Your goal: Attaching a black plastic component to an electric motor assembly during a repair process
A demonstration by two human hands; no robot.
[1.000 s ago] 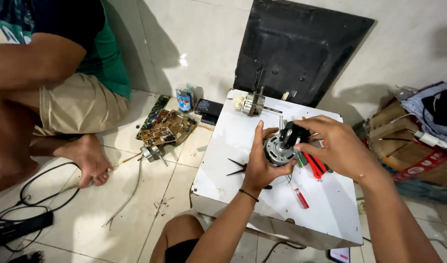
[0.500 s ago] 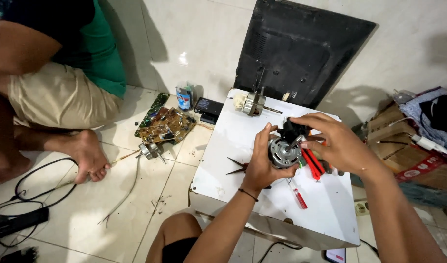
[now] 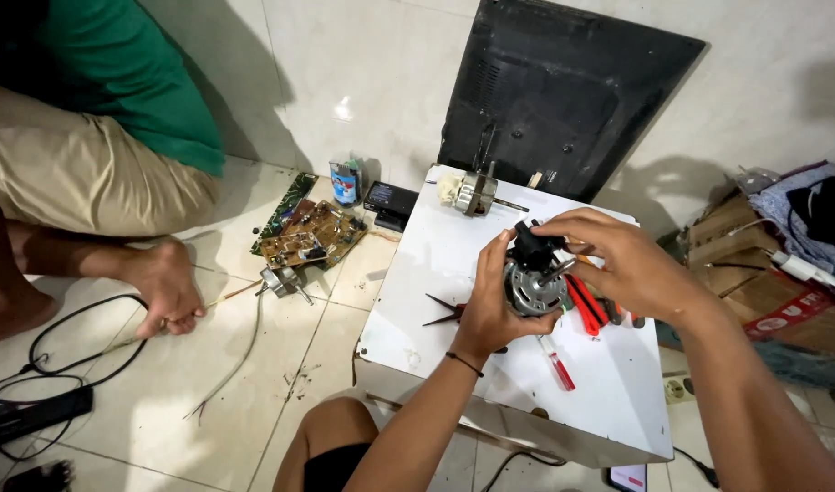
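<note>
My left hand (image 3: pixel 487 314) cups a small grey electric motor (image 3: pixel 532 290) from below and holds it above a white box-shaped work surface (image 3: pixel 454 264). My right hand (image 3: pixel 620 264) grips the black part (image 3: pixel 530 246) on top of the motor. Under my right hand lie red-handled pliers (image 3: pixel 583 305). A red screwdriver (image 3: pixel 558 364) rests just below the motor, and a dark small tool (image 3: pixel 445 310) lies left of my left hand. A second motor (image 3: pixel 475 192) with a shaft sits at the far edge of the white surface.
A black flat panel (image 3: pixel 563 82) leans on the tiled wall. Circuit boards (image 3: pixel 310 235), a small can (image 3: pixel 345 182) and a black box (image 3: pixel 389 202) sit on the floor. Another person in green shirt (image 3: pixel 117 82) sits at left. Cables (image 3: pixel 71 346) lie left; cardboard clutter (image 3: pixel 763 264) right.
The view has shifted closer and slightly left. My hands keep hold of the motor; my right hand has moved onto the black part on its top.
</note>
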